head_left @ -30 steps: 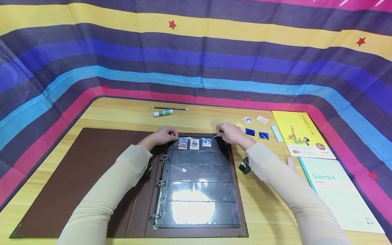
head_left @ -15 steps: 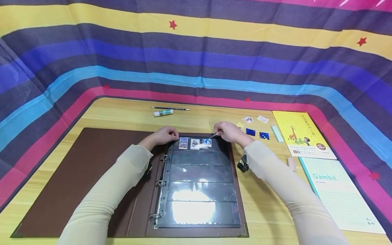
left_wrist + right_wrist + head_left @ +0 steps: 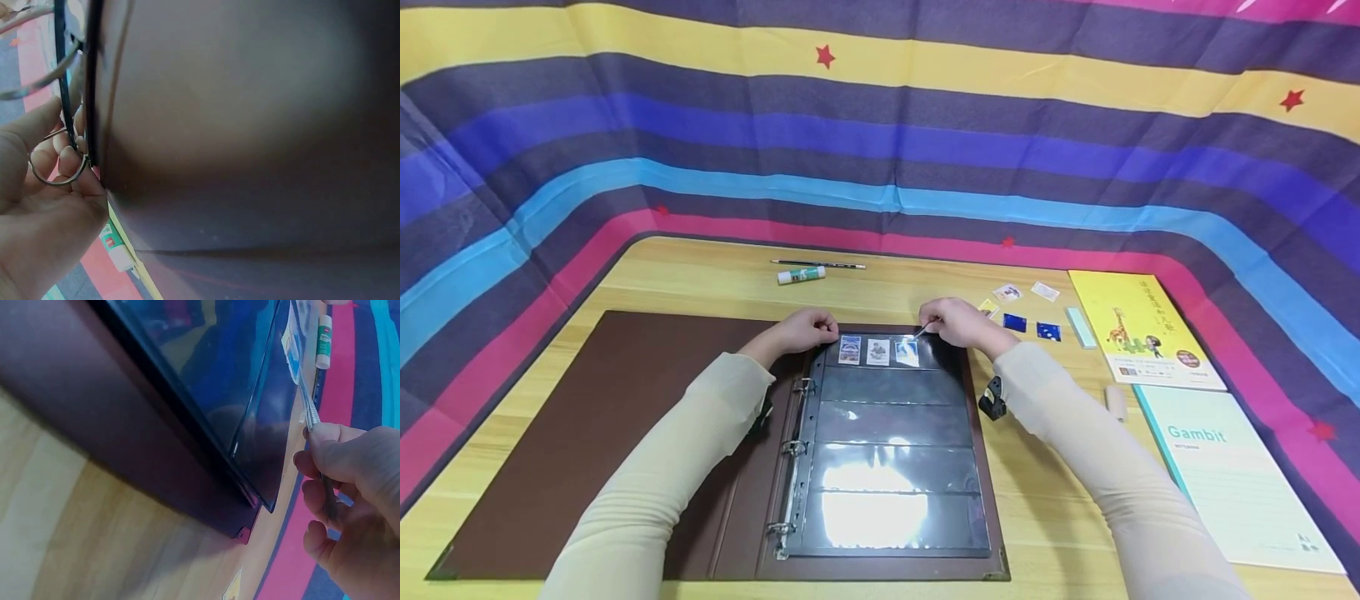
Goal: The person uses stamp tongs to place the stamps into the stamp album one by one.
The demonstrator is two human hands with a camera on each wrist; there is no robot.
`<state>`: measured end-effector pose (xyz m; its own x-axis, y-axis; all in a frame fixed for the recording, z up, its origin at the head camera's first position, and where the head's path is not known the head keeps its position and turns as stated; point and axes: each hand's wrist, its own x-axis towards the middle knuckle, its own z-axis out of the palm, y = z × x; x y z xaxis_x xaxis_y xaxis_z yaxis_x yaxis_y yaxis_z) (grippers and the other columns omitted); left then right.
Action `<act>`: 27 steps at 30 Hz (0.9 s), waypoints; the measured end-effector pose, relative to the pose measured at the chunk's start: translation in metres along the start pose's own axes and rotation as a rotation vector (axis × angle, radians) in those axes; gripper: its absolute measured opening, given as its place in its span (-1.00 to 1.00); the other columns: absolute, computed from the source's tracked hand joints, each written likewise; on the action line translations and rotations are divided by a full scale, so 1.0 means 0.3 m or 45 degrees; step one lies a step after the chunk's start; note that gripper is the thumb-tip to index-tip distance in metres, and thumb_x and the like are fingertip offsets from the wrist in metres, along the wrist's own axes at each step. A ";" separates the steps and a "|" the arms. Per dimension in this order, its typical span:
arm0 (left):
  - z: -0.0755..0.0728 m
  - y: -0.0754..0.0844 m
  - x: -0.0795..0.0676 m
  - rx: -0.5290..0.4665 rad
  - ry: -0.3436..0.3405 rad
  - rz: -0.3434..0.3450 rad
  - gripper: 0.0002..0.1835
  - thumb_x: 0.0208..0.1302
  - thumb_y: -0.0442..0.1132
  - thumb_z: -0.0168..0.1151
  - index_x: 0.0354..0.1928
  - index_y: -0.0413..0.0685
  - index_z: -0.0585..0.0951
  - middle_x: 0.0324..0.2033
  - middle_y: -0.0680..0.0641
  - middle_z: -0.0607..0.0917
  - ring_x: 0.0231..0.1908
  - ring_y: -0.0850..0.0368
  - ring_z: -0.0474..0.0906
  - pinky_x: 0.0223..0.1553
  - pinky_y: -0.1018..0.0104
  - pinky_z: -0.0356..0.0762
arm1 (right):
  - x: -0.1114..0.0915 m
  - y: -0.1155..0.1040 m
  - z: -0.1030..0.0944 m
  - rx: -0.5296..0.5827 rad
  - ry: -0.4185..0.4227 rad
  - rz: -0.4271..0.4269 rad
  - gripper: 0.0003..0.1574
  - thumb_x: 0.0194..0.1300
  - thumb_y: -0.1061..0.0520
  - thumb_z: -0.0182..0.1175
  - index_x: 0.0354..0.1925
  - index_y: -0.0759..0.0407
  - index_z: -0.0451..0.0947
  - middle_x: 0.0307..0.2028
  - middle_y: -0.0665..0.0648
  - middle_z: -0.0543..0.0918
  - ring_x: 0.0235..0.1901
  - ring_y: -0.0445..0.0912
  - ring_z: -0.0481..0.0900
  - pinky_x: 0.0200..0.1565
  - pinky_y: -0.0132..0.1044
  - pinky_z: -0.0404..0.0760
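Note:
A brown ring binder (image 3: 677, 425) lies spread on the table, with a black stamp page (image 3: 891, 387) of clear pockets on its rings. In the page's top row are three stamps, a purple-blue stamp (image 3: 850, 350), a grey-and-white stamp (image 3: 877, 352) and a blue-and-white stamp (image 3: 907, 353). My left hand (image 3: 807, 330) pinches the page's top left corner between thumb and fingers. Metal tweezers (image 3: 307, 400) are held in my right hand (image 3: 961, 322), above the page's top edge. Their tips meet the upper edge of the blue-and-white stamp.
Behind the binder lie a glue stick (image 3: 801, 275) and a pencil (image 3: 820, 264). Several loose stamps, including a dark blue stamp (image 3: 1014, 322), lie right of my right hand. Farther right are a pale green strip (image 3: 1081, 327), a yellow book (image 3: 1138, 325) and a white notebook (image 3: 1232, 483).
My right hand has shifted slightly left with the tweezers. The blue-and-white stamp sits a little lower in the top pocket, level with the other two. My left hand stays at the corner.

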<state>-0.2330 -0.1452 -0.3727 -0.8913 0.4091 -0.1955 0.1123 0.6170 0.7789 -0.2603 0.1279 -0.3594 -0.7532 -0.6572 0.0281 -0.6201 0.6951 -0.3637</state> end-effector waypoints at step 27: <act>0.010 -0.011 0.012 0.021 0.021 -0.015 -0.91 0.12 -0.31 0.01 -0.39 -0.22 0.43 -0.49 -0.07 0.41 -0.47 0.11 0.28 -0.40 0.31 0.27 | -0.247 0.208 -0.203 -0.043 0.243 0.474 -0.88 0.15 0.26 -0.04 -0.31 0.31 0.36 -0.40 0.23 0.46 -0.42 0.04 0.40 -0.36 -0.10 0.33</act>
<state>-0.2351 -0.1437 -0.3777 -0.8998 0.3905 -0.1946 0.1089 0.6329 0.7665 -0.2565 0.2378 -0.3275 -0.9524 -0.2959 0.0735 -0.3024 0.8861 -0.3513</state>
